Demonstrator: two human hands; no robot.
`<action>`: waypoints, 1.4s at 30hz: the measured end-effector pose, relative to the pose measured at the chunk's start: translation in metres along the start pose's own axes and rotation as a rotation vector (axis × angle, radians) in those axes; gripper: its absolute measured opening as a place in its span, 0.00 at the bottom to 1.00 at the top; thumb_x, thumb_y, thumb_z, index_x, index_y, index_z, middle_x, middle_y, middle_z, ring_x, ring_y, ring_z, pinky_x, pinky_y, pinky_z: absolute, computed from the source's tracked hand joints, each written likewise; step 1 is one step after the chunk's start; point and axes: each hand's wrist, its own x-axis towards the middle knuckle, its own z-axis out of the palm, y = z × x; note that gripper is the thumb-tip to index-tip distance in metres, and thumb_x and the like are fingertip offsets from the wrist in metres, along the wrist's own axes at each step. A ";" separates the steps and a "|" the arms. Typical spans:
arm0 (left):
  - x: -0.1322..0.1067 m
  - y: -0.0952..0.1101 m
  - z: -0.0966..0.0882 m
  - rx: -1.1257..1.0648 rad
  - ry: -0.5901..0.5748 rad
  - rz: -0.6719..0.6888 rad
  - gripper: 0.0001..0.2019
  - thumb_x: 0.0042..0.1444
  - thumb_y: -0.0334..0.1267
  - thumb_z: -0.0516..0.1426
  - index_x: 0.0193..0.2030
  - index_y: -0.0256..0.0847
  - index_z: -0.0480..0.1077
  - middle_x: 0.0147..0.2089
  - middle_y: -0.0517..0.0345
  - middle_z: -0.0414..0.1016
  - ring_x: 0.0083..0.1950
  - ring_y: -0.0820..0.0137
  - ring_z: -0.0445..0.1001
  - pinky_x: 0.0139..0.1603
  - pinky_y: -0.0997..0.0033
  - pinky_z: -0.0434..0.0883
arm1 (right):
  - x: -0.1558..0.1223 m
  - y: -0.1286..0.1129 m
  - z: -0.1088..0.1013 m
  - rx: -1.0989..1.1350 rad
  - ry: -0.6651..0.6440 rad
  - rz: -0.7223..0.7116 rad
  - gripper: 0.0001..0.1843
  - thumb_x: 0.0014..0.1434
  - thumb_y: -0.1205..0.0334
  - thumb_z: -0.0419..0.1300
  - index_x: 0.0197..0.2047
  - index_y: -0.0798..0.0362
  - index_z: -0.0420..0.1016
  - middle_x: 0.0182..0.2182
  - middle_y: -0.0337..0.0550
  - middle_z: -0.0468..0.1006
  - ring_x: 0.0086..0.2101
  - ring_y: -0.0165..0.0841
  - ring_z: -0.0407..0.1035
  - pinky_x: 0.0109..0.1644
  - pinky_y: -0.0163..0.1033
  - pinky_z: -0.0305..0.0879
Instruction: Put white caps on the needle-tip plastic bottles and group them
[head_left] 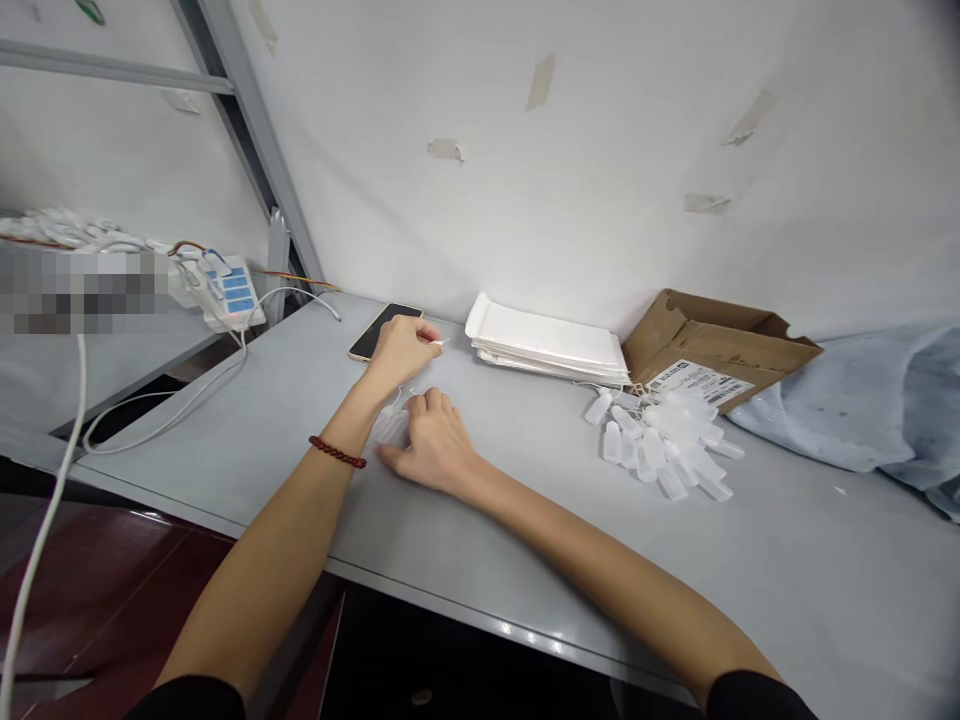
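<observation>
My left hand [405,350], with a dark red beaded bracelet at the wrist, is closed in a pinch. A thin white string end [444,342] sticks out from its fingertips. Just below it, my right hand [433,442] rests low over the table with its fingers curled around some translucent plastic tags [391,424]; they are partly hidden by the hand. Beyond the left hand, a smartphone [369,338] lies flat with its dark screen up. Further right spreads a loose pile of similar translucent tags [660,445] with white strings.
A stack of white flat boxes [547,340] lies against the wall. Beside it stands an open cardboard box [720,350] with a label. Bluish plastic sheeting [847,400] covers the far right. On the left are a power strip [231,290] and white cables [172,425].
</observation>
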 end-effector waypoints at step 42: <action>-0.095 0.067 0.059 -0.839 -0.500 0.064 0.09 0.49 0.40 0.64 0.35 0.39 0.72 0.39 0.54 0.78 0.47 0.62 0.76 0.50 0.63 0.71 | -0.107 0.088 -0.060 0.450 0.302 0.204 0.18 0.48 0.74 0.48 0.44 0.53 0.59 0.27 0.38 0.70 0.26 0.34 0.65 0.27 0.36 0.58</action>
